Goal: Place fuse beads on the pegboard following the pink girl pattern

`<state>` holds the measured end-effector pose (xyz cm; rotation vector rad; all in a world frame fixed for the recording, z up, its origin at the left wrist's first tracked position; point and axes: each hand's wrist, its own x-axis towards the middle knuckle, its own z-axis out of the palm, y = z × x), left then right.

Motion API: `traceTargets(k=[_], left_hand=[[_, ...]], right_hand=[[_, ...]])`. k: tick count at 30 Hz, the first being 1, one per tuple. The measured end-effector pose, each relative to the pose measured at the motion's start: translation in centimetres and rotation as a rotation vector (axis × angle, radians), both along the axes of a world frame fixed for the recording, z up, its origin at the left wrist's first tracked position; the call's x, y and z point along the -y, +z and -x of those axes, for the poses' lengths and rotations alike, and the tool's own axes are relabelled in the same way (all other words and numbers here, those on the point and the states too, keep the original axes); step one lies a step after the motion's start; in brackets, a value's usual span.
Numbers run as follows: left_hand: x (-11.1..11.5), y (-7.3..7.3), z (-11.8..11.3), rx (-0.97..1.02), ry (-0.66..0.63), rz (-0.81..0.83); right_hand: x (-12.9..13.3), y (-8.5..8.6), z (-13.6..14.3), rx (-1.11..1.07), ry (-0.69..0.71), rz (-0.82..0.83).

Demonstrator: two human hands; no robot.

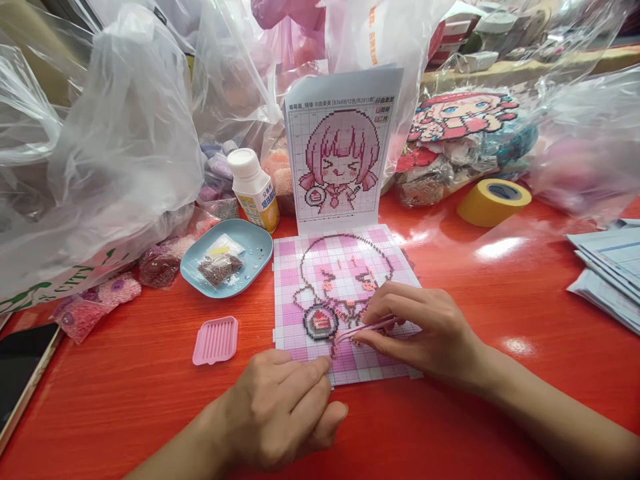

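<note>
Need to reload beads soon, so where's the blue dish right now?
In the head view, the blue dish sits left of the pegboard, just in front of the white bottle and behind the pink ridged tray.

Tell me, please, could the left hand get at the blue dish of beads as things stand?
Probably yes. The left hand rests at the pegboard's near edge and holds nothing, and only bare red table and a small pink tray lie between it and the blue dish.
</note>
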<state>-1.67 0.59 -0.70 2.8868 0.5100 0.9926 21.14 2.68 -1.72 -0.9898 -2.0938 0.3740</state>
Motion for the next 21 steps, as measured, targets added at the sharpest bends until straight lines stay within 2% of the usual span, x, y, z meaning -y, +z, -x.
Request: traceTargets(k=[15,21], left_hand=[[-0.05,0.02,0.0,0.007,0.023,-0.027],[-0.14,0.12,-0.1,0.0,0.025,-0.023]], right_hand=[[0.12,-0.14,0.05,0.076,0.045,0.038],[0.02,-0.16,-0.07,0.061,-0.011,0.008]])
